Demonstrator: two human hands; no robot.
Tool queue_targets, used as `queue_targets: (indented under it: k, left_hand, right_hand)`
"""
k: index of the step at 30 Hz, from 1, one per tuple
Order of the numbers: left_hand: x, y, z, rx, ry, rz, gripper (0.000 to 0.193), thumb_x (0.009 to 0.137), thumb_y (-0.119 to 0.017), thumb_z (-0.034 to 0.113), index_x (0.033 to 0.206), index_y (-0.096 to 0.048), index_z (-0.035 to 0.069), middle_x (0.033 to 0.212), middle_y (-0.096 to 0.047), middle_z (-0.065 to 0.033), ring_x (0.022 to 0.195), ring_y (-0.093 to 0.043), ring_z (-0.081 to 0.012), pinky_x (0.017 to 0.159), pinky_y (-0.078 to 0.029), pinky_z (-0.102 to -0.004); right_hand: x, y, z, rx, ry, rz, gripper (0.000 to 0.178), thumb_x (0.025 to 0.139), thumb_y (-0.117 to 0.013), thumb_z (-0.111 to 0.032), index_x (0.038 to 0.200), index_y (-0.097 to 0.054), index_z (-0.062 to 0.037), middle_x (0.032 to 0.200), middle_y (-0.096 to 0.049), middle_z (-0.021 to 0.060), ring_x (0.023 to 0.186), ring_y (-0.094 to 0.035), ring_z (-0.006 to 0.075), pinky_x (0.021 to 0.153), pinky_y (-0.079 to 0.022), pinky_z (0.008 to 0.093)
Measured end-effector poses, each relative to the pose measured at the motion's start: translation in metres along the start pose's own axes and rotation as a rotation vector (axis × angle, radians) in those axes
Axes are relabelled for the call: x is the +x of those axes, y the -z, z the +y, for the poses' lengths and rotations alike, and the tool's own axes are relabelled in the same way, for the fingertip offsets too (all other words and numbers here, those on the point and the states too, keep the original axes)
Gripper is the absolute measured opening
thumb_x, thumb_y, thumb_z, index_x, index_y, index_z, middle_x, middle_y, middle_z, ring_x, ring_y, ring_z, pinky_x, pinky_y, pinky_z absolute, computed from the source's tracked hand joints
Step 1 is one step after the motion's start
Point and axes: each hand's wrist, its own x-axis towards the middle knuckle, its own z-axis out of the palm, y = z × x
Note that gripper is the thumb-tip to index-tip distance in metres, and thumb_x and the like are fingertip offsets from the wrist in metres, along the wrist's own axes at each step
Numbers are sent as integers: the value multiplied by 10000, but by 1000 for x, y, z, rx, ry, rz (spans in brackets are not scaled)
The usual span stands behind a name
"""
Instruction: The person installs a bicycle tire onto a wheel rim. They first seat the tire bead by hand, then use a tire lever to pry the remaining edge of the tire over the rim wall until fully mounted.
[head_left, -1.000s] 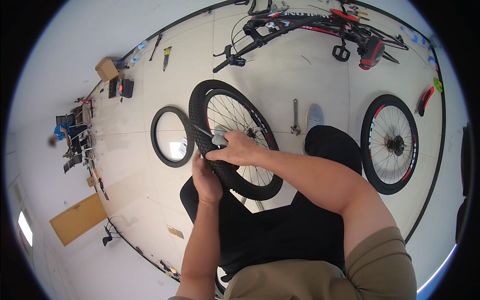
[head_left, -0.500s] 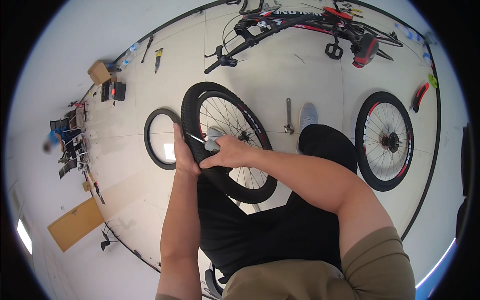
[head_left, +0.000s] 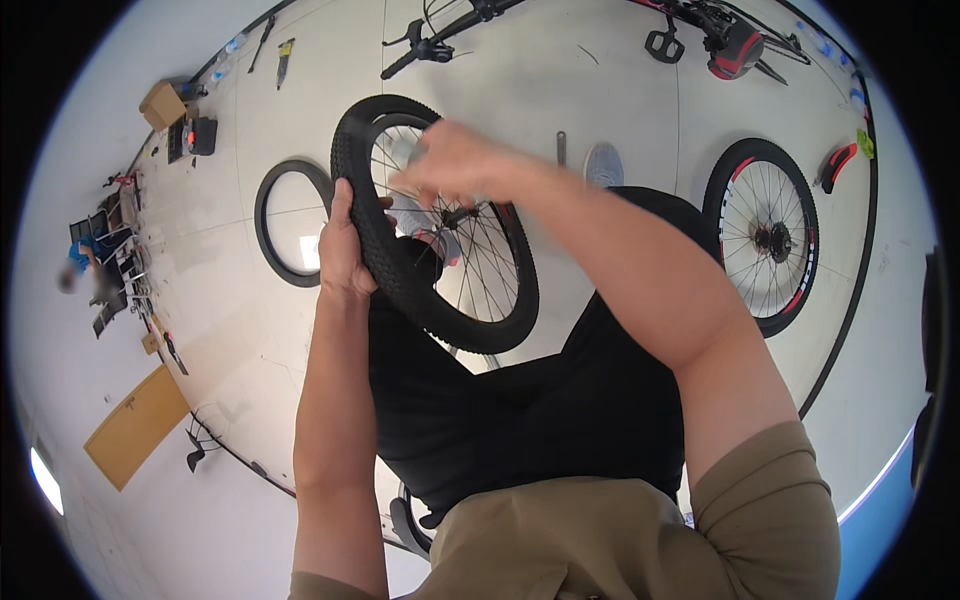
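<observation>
A bicycle wheel [head_left: 462, 215] is held up in front of the body, above the pale, smooth floor [head_left: 540, 95], with its lower part overlapping the black cloth of the trousers [head_left: 540, 420]. Its tyre [head_left: 385, 265] is thick, matte black rubber, moulded into small close-set knobs across the tread and smoother along the side. Thin, straight spokes [head_left: 487, 270] are fanned out from a dark, compact hub [head_left: 452, 217], and a grey shoe is partly seen through them. The wheel is shown tilted, drawn out to an oval whose long axis is run from upper left to lower right; the tread is turned toward the left, while the spoked face is turned up and to the right. The tyre's left side is gripped by the left hand [head_left: 345, 245], the thumb laid along the tread and fingertips showing at the inner edge. Over the upper spokes, a grey handle [head_left: 403, 151] is held in the right hand [head_left: 460, 165]; both are blurred, and how tightly it is grasped cannot be told. A slimmer, smoother-looking black ring [head_left: 263, 225] is laid flat at the left, and a second spoked wheel [head_left: 770, 238] is seen at the right.
</observation>
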Motion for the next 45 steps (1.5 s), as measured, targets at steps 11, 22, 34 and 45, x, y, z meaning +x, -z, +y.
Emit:
queue_targets:
  k: [11, 22, 34, 45]
  left_hand:
    - [-27, -36, -10, -139, -36, 154, 556, 999, -570, 610, 1028, -620, 57, 764, -613, -77, 565, -606, -181, 496, -526, -308]
    - [-40, -39, -31, -190, -83, 20, 377, 1019, -630, 449, 1185, -606, 112, 768, -611, -58, 610, -586, -189, 554, -501, -302]
    - [-66, -40, -75, -2, -403, -19, 483, 1006, -593, 461, 1126, -577, -7, 876, -642, -105, 730, -614, -199, 671, -507, -320]
    - [-91, -42, -57, 99, -252, 177, 609, 964, -657, 290, 1439, -459, -36, 1187, -637, -93, 1062, -620, -190, 910, -522, -332]
  right_hand:
    - [23, 7, 9, 447, 11, 311, 238, 909, -706, -195, 946, -652, 34, 840, -691, 127, 612, -563, 136, 509, -444, 304]
    - [18, 25, 2, 754, -5, 397, 222, 929, -690, -213, 986, -632, -6, 902, -691, 106, 688, -586, 142, 586, -501, 322]
    - [24, 24, 7, 838, -11, 444, 165, 912, -680, -154, 922, -613, -4, 834, -656, 102, 654, -583, 145, 535, -476, 321]
    - [21, 36, 3, 975, 22, 613, 186, 878, -682, -138, 981, -618, 3, 858, -670, 101, 647, -582, 150, 546, -482, 332]
